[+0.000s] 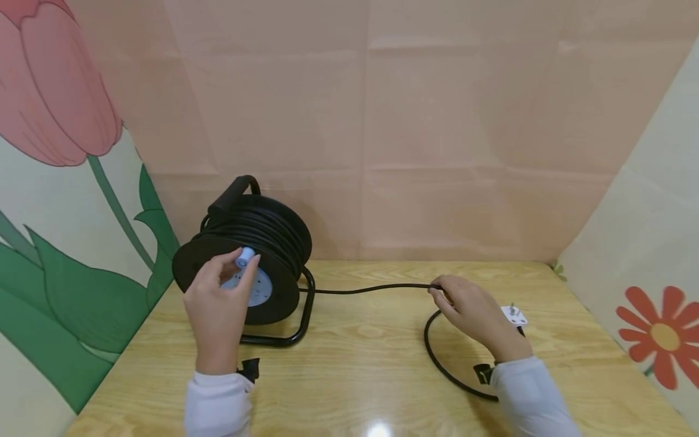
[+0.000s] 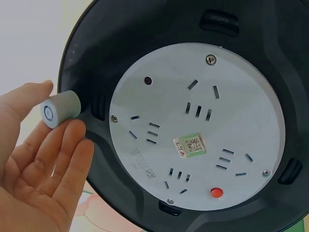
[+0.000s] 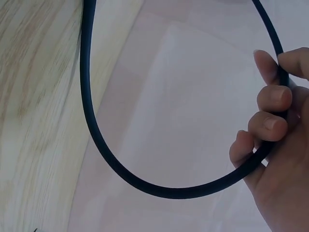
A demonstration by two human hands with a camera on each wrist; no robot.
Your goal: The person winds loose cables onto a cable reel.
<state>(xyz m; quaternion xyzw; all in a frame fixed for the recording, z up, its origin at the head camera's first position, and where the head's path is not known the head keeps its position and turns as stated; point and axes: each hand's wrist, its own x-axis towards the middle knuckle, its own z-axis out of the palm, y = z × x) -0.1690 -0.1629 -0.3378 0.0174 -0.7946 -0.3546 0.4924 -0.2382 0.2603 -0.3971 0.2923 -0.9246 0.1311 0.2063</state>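
A black cable reel (image 1: 284, 243) stands at the left of the table, tilted toward me, with black cable wound on its drum. My left hand (image 1: 218, 303) holds the pale grey winding knob (image 2: 62, 108) on the reel's face between thumb and fingers. Beside the knob lies the round grey socket panel (image 2: 193, 96), with several slots, a red button and a QR sticker. From the reel a black cable (image 1: 360, 292) runs right to my right hand (image 1: 472, 309). In the right wrist view, its fingers (image 3: 274, 99) curl round the cable, which hangs below in a loop.
A white plug (image 1: 514, 315) lies on the wooden table (image 1: 349, 364) just beyond my right wrist. The reel rests on a black tubular frame (image 1: 284, 341) with a carrying handle (image 1: 232, 193) on top. A pinkish sheet (image 1: 437, 121) hangs behind, and flower-printed panels flank the table.
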